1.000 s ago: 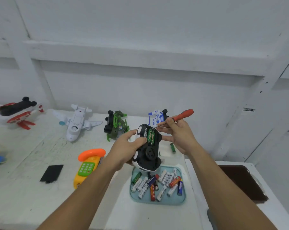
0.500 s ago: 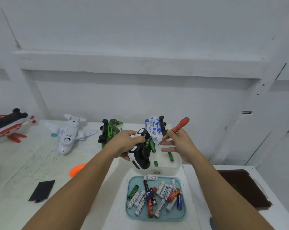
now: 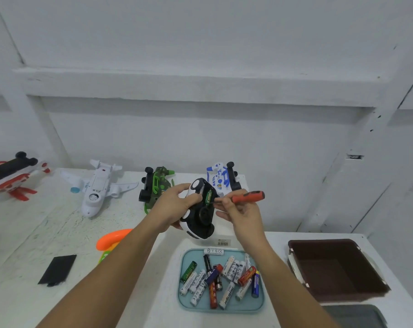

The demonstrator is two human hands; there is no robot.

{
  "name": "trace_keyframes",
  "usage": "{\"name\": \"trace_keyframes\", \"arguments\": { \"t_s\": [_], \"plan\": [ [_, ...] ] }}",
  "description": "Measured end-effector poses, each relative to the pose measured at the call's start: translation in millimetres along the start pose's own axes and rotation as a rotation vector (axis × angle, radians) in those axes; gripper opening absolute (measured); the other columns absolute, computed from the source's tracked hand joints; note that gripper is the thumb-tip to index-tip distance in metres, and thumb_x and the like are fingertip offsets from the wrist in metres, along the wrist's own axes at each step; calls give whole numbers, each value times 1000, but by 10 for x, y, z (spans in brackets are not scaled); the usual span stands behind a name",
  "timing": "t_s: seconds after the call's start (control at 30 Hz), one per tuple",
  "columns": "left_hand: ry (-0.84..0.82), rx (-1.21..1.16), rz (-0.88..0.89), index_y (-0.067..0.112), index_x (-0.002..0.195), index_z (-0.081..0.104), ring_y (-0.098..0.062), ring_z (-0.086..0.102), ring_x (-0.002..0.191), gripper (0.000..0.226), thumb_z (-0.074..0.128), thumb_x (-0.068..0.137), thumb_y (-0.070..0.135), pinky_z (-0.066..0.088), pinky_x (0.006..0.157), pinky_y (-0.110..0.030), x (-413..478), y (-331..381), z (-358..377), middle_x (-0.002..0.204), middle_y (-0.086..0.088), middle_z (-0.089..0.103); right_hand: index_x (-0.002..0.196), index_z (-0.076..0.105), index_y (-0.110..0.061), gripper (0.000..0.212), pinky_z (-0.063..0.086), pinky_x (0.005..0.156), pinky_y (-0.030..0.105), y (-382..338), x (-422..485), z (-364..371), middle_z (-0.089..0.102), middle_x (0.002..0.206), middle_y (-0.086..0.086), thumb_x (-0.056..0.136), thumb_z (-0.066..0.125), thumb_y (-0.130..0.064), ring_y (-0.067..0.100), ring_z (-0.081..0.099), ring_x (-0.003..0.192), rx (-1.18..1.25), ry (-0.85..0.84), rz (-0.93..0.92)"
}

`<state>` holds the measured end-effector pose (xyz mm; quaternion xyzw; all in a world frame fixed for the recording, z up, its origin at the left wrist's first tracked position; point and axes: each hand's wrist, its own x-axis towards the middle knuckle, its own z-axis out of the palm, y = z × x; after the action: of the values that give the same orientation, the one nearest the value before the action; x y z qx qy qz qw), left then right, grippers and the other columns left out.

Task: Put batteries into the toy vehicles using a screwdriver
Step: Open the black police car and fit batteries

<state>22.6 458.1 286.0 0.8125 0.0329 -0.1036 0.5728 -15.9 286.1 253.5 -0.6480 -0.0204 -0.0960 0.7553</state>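
Observation:
My left hand (image 3: 174, 205) grips a black-and-white toy car (image 3: 199, 215) held in the air, underside toward me, with green batteries showing in its open compartment. My right hand (image 3: 239, 210) pinches a red-handled screwdriver (image 3: 247, 196), its tip at the compartment. Below my hands, a light blue tray (image 3: 184, 301) holds several loose batteries. A black battery cover (image 3: 57, 269) lies flat on the table at the left.
Along the back stand a red-and-black toy (image 3: 10, 175), a white plane (image 3: 97, 188), a green vehicle (image 3: 156, 185) and a blue-and-white car (image 3: 220, 177). An orange toy phone (image 3: 111, 240) lies by my left forearm. A brown bin (image 3: 335, 268) sits at the right.
My right hand tipped the screwdriver nearly level and brought its tip to the car's battery compartment. The car turned so its underside faces me more. The camera dipped slightly.

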Motion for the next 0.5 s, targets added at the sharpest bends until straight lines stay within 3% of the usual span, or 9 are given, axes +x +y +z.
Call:
{"name": "trace_keyframes", "arguments": {
  "t_s": [0.2, 0.5],
  "plan": [
    [40, -45, 23, 35, 112, 64, -24, 70, 62, 25, 67, 88, 29, 53, 47, -31, -19, -67, 17, 92, -7, 74, 89, 56, -9, 8, 59, 84, 41, 68, -117, 72, 72, 94, 18, 96, 55, -6, 29, 73, 90, 57, 46, -38],
    [52, -106, 6, 32, 116, 63, -22, 70, 60, 26, 66, 90, 28, 52, 45, -30, -29, -95, 51, 91, -9, 74, 94, 68, -23, 17, 54, 92, 47, 195, -207, 99, 72, 95, -2, 95, 60, -8, 20, 69, 99, -167, 72, -177]
  ]
}}
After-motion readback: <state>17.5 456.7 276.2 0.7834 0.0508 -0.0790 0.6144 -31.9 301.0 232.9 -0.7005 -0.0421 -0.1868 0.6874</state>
